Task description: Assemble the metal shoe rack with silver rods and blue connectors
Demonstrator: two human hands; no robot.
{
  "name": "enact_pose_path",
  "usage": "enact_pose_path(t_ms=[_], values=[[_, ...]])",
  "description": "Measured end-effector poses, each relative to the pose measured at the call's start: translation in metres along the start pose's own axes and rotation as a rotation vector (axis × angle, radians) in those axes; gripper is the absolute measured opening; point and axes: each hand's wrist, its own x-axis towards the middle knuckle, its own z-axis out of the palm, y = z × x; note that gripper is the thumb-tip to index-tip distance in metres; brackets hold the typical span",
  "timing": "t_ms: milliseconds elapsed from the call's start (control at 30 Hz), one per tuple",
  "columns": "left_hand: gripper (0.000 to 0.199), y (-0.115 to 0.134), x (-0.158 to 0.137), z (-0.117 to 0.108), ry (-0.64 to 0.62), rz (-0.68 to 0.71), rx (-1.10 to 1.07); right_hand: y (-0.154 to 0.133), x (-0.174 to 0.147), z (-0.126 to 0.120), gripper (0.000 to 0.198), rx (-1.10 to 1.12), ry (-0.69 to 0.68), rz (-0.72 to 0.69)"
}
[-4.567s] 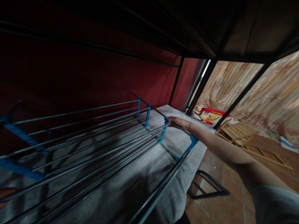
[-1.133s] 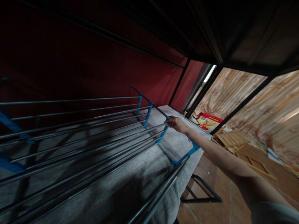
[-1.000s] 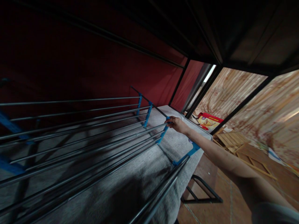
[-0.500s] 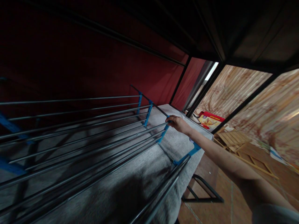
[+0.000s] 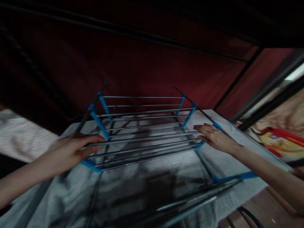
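A rack of thin grey metal rods joined by blue plastic brackets lies on a grey cloth. At its left end, my left hand has fingers above and thumb below the end of one rod, closed on it. My right hand is at the opposite end of the same tier, fingers and thumb on either side of the rod beside a blue bracket; its palm covers the joint. More rods of the rack run across the near side. Motion smears both hands slightly.
Grey cloth covers the surface under the rack. Behind stands a dark red wall, with black frame bars above and at right. A red and yellow box lies at far right. Tiled floor shows lower right.
My view has swung left, so the whole rack shows. My left hand has come into view and closed on the rack's left end. My right hand stays at the right end.
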Motion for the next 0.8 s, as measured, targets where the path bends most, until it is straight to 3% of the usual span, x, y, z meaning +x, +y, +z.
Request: enact_pose_path(t_ms=[100, 167, 300, 400, 467, 567, 633, 800], values=[[0.037, 0.005, -0.013, -0.013, -0.116, 0.007, 0.047, -0.014, 0.015, 0.017, 0.040, 0.081, -0.030, -0.001], [0.034, 0.013, -0.014, -0.014, -0.073, 0.004, -0.062, -0.015, 0.020, 0.028, 0.042, 0.118, -0.046, -0.006], [0.042, 0.022, -0.015, -0.007, 0.322, -0.207, -0.381, -0.005, 0.016, 0.045, 0.041, 0.117, -0.005, -0.028], [0.052, 0.020, -0.019, -0.001, 0.468, -0.400, -0.585, 0.004, 0.011, 0.054, 0.041, 0.118, 0.061, -0.057], [0.050, 0.019, -0.021, 0.002, 0.451, -0.569, -0.711, 0.009, 0.009, 0.057, 0.043, 0.125, 0.088, -0.066], [0.032, 0.020, -0.021, 0.002, 0.262, -0.790, -0.959, 0.016, 0.007, 0.063, 0.047, 0.138, 0.093, -0.057], [0.026, 0.022, -0.019, 0.001, 0.170, -0.818, -1.047, 0.020, 0.005, 0.066, 0.049, 0.150, 0.082, -0.054], [0.017, 0.024, -0.017, 0.000, 0.176, -0.822, -1.068, 0.025, 0.002, 0.067, 0.052, 0.171, 0.039, -0.037]])
